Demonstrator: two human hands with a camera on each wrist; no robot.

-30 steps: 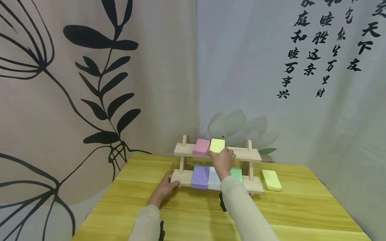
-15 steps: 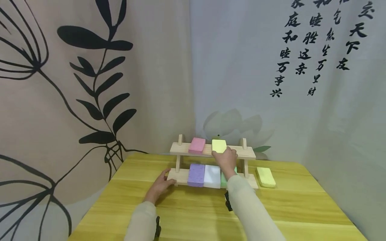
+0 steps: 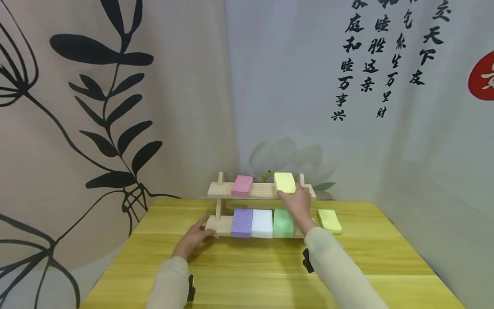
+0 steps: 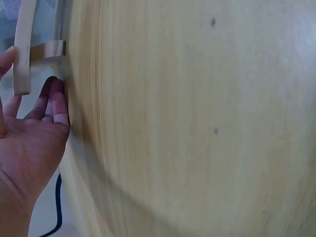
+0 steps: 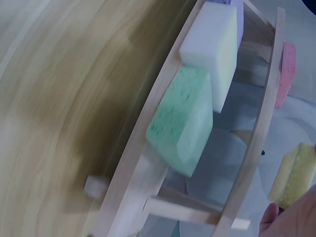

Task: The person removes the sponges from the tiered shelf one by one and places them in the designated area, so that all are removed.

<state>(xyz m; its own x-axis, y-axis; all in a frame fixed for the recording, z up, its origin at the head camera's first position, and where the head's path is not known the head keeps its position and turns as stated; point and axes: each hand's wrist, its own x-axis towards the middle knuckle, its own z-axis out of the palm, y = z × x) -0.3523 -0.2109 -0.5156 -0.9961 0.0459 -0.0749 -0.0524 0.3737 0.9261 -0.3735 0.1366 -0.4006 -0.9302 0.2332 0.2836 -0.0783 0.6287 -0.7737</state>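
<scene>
A two-tier wooden shelf (image 3: pixel 263 190) stands on the table. My right hand (image 3: pixel 299 202) pinches a yellow sponge (image 3: pixel 284 182) at the upper board, toward its right end; the right wrist view shows thumb and sponge at its right edge. A pink sponge (image 3: pixel 242 184) lies on the same board, with a gap between the two. Along the lower board sit a purple sponge (image 3: pixel 242 223), a white sponge (image 3: pixel 262 223) and a green sponge (image 3: pixel 283 223), side by side. My left hand (image 3: pixel 193 237) holds the lower board's left end, which lies between thumb and fingers in the left wrist view.
Another yellow sponge (image 3: pixel 329 221) lies on the wooden table (image 3: pixel 239 270), just right of the shelf. Close behind the table hangs a pale cloth (image 3: pixel 193 128) printed with dark leaves and writing. A black cord (image 4: pixel 58 207) shows beyond the table edge.
My right hand has carried the yellow sponge rightward along the upper board, away from the pink one. The left hand keeps its hold on the shelf. The head view has turned slightly right.
</scene>
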